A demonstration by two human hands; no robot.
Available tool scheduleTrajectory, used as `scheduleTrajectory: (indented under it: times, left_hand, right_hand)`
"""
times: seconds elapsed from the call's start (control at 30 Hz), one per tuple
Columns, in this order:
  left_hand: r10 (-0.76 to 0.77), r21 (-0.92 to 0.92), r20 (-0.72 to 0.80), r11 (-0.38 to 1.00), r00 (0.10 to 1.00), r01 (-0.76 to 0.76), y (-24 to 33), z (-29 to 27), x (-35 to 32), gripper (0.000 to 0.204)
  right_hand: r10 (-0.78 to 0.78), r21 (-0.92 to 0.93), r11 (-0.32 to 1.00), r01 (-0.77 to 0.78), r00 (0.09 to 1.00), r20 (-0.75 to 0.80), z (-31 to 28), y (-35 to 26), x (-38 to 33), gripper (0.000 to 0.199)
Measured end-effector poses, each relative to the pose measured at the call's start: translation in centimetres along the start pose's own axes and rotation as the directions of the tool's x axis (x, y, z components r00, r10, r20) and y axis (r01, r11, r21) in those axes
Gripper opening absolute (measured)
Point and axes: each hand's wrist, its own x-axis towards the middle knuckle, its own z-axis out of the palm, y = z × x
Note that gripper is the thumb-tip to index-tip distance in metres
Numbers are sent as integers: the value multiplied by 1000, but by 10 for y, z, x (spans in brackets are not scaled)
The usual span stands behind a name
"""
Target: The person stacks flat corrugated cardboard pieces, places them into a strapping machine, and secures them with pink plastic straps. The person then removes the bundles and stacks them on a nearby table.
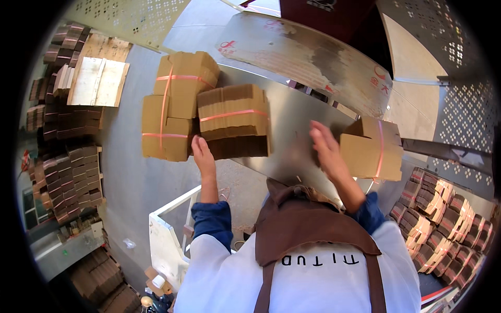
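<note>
Bundles of folded cardboard tied with pink strap lie on the metal work surface [300, 128]. A tall left bundle [168, 122] stands at the surface's left end, and beside it is a middle bundle [233, 112] with a dark shadowed lower part. My left hand [204, 155] has its fingers stretched upward at the near corner between these two; whether it touches either is hard to see. My right hand [330, 152], slightly blurred, is open with fingers extended, just left of a right bundle [371, 147]. Nothing shows in either palm.
Behind the surface rises a scuffed metal panel [308, 57]. Perforated metal plates [464, 120] flank the station. A white metal frame [164, 229] stands near my left side. Stacks of strapped cardboard [73, 180] line the floor at left, with more stacks [443, 216] at right.
</note>
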Motion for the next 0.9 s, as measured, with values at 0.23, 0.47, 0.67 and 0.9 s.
scheduleTrajectory:
  times: [0.23,0.47,0.67,0.9]
  left_hand:
    - [-447,-219,486,769,751,600,5,1,92,66]
    - [-301,-379,695,619,653,688,7,26,80,68]
    - [-87,-426,892,164,443,890,21,97,12,68]
    - [-543,-109,819,165,183,980,-100,121,-64,54]
  right_hand:
    - [371,44,929,-368,923,-104,119,61,175,76]
    - [295,212,932,-293,955,21,109,48,184,75]
    - [-384,-741,625,244,923,-20,42,-42,159,77]
    - [-476,-932,108,346,841,257,40,7,91,86]
